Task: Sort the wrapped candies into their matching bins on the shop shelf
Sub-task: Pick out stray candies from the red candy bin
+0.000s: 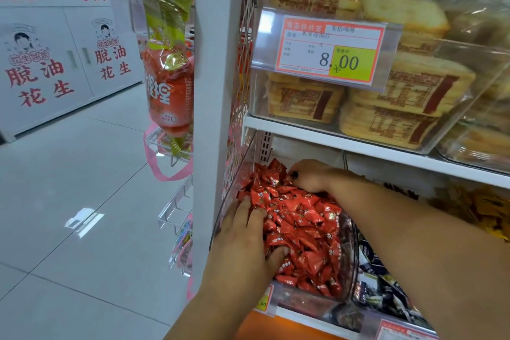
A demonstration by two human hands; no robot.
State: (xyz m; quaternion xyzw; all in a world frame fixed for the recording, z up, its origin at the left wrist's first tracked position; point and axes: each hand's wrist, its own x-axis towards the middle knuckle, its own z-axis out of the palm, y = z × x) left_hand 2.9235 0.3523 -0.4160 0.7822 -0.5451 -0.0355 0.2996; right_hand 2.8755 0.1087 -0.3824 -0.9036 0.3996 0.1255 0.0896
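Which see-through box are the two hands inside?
The clear plastic bin heaped with red wrapped candies. The left hand and right hand are both on its pile; the clear bin above holds toast slices.

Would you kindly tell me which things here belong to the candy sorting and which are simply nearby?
Job: red wrapped candies; clear bin holding them; left hand and right hand, both on the pile.
Nearby: packed bread slices; price tag; hanging carrot-shaped packs; white boxes.
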